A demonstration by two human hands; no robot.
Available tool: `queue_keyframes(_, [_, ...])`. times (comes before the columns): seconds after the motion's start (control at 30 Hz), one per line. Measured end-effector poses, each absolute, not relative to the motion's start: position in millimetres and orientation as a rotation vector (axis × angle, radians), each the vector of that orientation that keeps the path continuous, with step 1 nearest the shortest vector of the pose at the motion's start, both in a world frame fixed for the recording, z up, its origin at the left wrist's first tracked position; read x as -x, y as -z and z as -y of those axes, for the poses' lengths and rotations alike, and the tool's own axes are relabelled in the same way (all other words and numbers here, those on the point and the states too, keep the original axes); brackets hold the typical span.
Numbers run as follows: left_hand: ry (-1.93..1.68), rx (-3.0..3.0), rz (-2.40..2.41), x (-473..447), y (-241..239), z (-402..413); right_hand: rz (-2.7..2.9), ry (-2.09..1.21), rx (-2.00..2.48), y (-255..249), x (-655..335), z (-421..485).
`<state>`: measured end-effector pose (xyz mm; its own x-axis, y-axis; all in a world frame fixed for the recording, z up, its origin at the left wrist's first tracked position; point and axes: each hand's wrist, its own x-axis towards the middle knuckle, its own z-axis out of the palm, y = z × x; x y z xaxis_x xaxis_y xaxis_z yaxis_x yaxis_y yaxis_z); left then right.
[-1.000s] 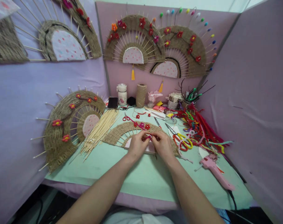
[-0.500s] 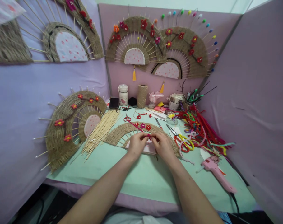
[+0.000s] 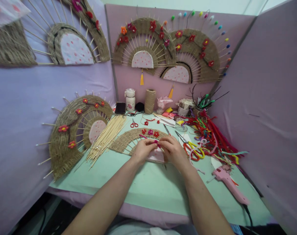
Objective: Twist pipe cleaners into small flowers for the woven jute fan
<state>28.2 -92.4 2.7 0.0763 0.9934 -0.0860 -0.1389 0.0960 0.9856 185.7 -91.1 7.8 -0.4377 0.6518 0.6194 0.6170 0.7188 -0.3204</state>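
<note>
1. Left hand [image 3: 143,150] — thumb and fingertips pinched on a magenta fuzzy stem [image 3: 155,142]; a tail of the stem runs out past the knuckles.
2. Right hand [image 3: 172,148] — fingertips closed on the same stem from the other side; the exact hold is partly hidden by the fingers.
3. Magenta stem: between both sets of fingertips, above the woven fan [image 3: 125,138] lying on the table.
4. Three flowers [image 3: 150,132], red and magenta: on the fan's upper band, just beyond the hands. Loose red flower [image 3: 146,123]: on the table behind.
5. Small red-handled scissors [image 3: 134,124]: behind the fan, untouched. Pink glue gun [image 3: 230,184]: on the table, to the right.
6. Step in hand, as judged: bending or twisting the stem into shape. The next move seems to call for a steady left pinch while the right fingers work the stem round.
</note>
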Motion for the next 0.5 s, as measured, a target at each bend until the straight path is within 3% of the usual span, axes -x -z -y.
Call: queue_keyframes(0.5, [-1.225,-1.073,-1.11,-30.2,-6.2,94.4,2.087,-0.057,0.976,-1.2,-181.8,88.7])
